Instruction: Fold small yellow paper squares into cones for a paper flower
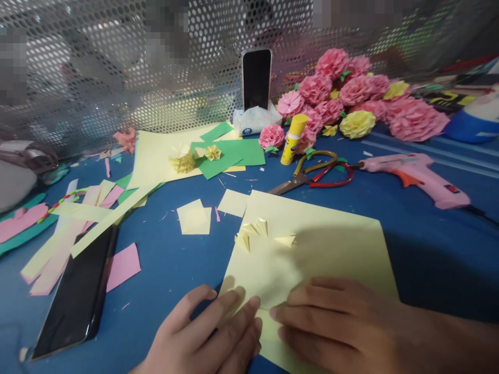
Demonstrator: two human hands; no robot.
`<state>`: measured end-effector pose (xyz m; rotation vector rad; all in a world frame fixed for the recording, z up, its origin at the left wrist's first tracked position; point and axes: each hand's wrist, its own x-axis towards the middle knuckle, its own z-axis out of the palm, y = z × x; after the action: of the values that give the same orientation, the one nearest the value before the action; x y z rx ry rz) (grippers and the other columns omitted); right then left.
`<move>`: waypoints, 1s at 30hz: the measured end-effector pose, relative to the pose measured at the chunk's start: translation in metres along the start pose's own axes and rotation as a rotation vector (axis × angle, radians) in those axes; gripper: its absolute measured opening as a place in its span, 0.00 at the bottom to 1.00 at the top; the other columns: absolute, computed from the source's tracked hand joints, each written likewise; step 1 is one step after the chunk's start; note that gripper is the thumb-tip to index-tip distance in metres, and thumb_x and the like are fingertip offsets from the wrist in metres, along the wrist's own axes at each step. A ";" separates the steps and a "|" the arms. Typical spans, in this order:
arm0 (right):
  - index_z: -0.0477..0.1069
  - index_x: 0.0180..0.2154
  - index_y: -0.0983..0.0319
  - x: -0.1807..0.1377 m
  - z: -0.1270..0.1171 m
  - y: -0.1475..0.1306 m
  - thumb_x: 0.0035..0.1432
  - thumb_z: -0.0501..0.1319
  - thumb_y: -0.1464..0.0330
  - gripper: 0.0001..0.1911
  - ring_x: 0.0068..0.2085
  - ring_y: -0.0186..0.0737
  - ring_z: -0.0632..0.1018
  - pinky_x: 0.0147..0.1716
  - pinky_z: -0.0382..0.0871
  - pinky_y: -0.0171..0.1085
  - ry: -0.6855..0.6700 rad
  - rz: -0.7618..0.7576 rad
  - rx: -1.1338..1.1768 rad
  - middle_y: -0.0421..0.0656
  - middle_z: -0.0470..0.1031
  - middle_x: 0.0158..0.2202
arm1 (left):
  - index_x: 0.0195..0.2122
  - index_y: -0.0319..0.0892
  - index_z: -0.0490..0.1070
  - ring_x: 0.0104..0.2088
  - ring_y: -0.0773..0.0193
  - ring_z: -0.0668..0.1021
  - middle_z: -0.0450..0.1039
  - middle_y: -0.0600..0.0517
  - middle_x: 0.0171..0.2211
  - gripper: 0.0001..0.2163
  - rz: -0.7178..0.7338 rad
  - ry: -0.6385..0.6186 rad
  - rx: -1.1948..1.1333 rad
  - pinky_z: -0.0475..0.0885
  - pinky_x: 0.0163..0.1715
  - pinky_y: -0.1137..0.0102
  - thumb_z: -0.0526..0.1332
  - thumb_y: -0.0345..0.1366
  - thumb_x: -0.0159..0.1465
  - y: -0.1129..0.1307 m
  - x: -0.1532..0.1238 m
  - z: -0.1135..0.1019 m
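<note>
A large pale yellow paper sheet lies on the blue table in front of me. My left hand rests flat on its near left corner, fingers stretched out and pressing a fold. My right hand lies flat beside it on the sheet's near edge, fingertips almost touching the left ones. Small folded yellow paper pieces sit on the sheet's far left part.
A dark phone lies at the left among pink and yellow paper strips. Scissors, a glue stick and a pink glue gun lie beyond the sheet. Pink and yellow paper flowers pile at the back right. Another phone stands against a mesh wall.
</note>
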<state>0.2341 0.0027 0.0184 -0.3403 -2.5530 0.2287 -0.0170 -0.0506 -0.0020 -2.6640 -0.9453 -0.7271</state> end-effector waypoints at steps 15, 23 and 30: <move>0.79 0.36 0.61 0.001 -0.002 -0.001 0.74 0.42 0.75 0.28 0.36 0.35 0.78 0.39 0.74 0.37 -0.041 -0.017 -0.015 0.38 0.83 0.42 | 0.42 0.45 0.79 0.50 0.64 0.79 0.80 0.57 0.50 0.13 0.001 -0.042 0.013 0.63 0.49 0.64 0.53 0.30 0.75 0.006 -0.004 -0.001; 0.79 0.36 0.63 -0.004 -0.001 0.000 0.73 0.45 0.75 0.24 0.37 0.36 0.77 0.40 0.74 0.38 -0.059 -0.028 -0.001 0.40 0.82 0.42 | 0.43 0.46 0.79 0.50 0.64 0.80 0.80 0.57 0.50 0.11 0.033 -0.071 0.039 0.65 0.49 0.65 0.56 0.33 0.74 0.004 -0.005 -0.001; 0.77 0.37 0.63 -0.009 0.003 0.002 0.72 0.54 0.66 0.15 0.42 0.38 0.76 0.43 0.70 0.38 -0.141 -0.024 0.021 0.41 0.80 0.44 | 0.47 0.50 0.78 0.53 0.60 0.77 0.77 0.54 0.54 0.13 0.028 -0.067 0.023 0.60 0.57 0.63 0.53 0.42 0.75 0.006 -0.010 0.002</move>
<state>0.2397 0.0015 0.0111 -0.2945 -2.6894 0.2795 -0.0193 -0.0593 -0.0086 -2.6913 -0.9244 -0.6216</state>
